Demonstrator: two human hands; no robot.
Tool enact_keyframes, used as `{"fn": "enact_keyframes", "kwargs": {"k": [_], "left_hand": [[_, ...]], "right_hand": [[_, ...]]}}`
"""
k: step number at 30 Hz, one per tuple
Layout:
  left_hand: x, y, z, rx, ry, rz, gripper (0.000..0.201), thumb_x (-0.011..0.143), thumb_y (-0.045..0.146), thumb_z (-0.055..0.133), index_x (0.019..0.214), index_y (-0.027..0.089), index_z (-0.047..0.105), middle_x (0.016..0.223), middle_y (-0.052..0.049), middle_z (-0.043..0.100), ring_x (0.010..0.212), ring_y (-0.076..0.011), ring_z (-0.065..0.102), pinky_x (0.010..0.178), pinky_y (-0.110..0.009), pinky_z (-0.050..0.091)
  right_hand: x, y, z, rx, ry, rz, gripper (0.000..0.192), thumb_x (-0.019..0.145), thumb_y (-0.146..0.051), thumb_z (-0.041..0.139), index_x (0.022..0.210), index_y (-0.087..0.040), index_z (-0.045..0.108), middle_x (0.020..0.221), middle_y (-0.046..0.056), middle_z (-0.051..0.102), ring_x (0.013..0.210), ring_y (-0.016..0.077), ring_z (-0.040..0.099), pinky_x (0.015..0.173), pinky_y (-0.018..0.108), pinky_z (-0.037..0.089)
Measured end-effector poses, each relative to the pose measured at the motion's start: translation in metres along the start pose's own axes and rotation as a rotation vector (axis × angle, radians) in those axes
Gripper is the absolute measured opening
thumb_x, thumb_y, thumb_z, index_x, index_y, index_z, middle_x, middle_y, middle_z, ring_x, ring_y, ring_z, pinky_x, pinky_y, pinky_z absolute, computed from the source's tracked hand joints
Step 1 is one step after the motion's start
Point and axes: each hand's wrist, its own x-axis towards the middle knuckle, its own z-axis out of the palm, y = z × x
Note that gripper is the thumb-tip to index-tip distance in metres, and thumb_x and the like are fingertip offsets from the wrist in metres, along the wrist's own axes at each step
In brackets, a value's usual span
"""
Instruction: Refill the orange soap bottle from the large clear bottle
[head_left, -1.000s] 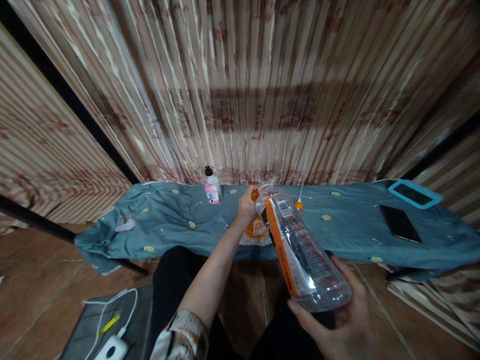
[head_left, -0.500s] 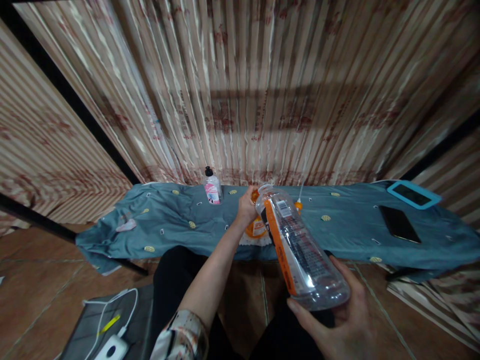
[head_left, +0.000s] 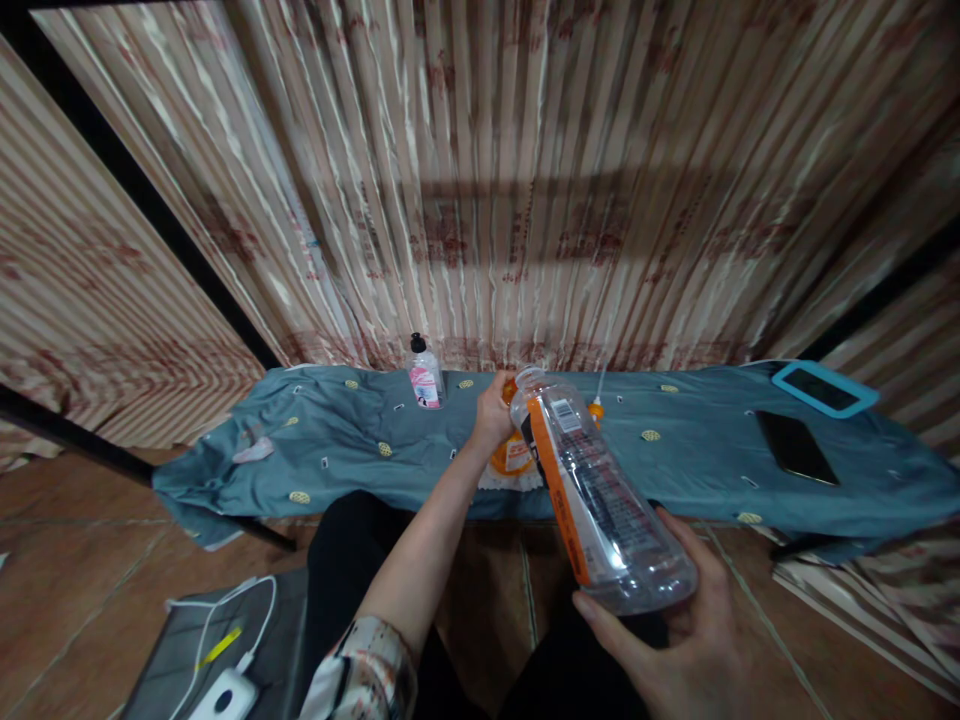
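Cradling the base of a large clear plastic bottle with an orange label stripe (head_left: pixel 592 500), the right hand (head_left: pixel 675 640) is curling its fingers up around the bottom so that the bottle is lying tilted, its open neck pointing away toward the table; held like that, low and from beneath, its mouth is staying level with the thing the other hand is working on. Beyond it the left hand (head_left: pixel 491 415) is reaching out over the lap and closing on a small orange-capped, orange-labelled container (head_left: pixel 514 452), which is sitting on a pale lacy mat at the near edge of the low table under a blue-grey patterned cloth (head_left: pixel 337 460); the bottle's neck is hanging just beside that container, partly hiding it. Farther left, a small clear pump bottle with a pink label (head_left: pixel 424 375) is standing upright near the table's back edge. Well apart to the right, a black phone (head_left: pixel 796 447) is lying flat, with a blue-framed tablet (head_left: pixel 823 387) behind it. A striped curtain (head_left: pixel 525 180) is hanging behind everything.
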Motion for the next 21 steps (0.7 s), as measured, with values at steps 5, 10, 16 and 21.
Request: {"fn": "enact_keyframes", "kwargs": {"k": [5, 10, 16, 21], "left_hand": [[0.0003, 0.0001, 0.0, 0.002, -0.01, 0.001, 0.026, 0.072, 0.028, 0.085, 0.091, 0.018, 0.071, 0.082, -0.002, 0.075, 0.08, -0.0196, 0.07, 0.077, -0.029, 0.055], [0.0004, 0.0005, 0.0005, 0.021, -0.009, -0.013, 0.026, 0.072, 0.028, 0.084, 0.092, 0.018, 0.071, 0.083, -0.002, 0.076, 0.081, -0.02, 0.071, 0.077, -0.029, 0.056], [-0.0001, -0.0001, 0.0006, 0.014, -0.007, 0.002, 0.028, 0.072, 0.033, 0.084, 0.091, 0.018, 0.071, 0.081, -0.002, 0.075, 0.08, -0.0192, 0.07, 0.076, -0.028, 0.055], [0.0005, -0.0014, 0.0005, 0.011, -0.022, -0.006, 0.028, 0.072, 0.03, 0.083, 0.093, 0.017, 0.071, 0.086, -0.003, 0.076, 0.083, -0.02, 0.07, 0.078, -0.029, 0.054]], "right_hand": [[0.001, 0.0013, -0.0005, -0.001, -0.006, -0.016, 0.103, 0.055, -0.061, 0.091, 0.144, -0.025, 0.053, 0.144, 0.015, 0.062, 0.111, 0.0344, 0.071, 0.081, 0.041, 0.061], [0.0005, -0.0004, -0.0007, -0.006, -0.001, -0.034, 0.101, 0.056, -0.061, 0.091, 0.143, -0.024, 0.054, 0.146, 0.016, 0.06, 0.111, 0.0342, 0.071, 0.077, 0.039, 0.062], [0.0008, 0.0014, -0.0002, -0.019, 0.008, -0.068, 0.099, 0.057, -0.061, 0.09, 0.142, -0.024, 0.055, 0.146, 0.016, 0.06, 0.109, 0.0331, 0.072, 0.074, 0.038, 0.062], [0.001, 0.0019, 0.0002, -0.015, -0.009, -0.06, 0.1, 0.059, -0.059, 0.091, 0.144, -0.024, 0.053, 0.15, 0.015, 0.057, 0.118, 0.0337, 0.068, 0.079, 0.038, 0.062]]}}
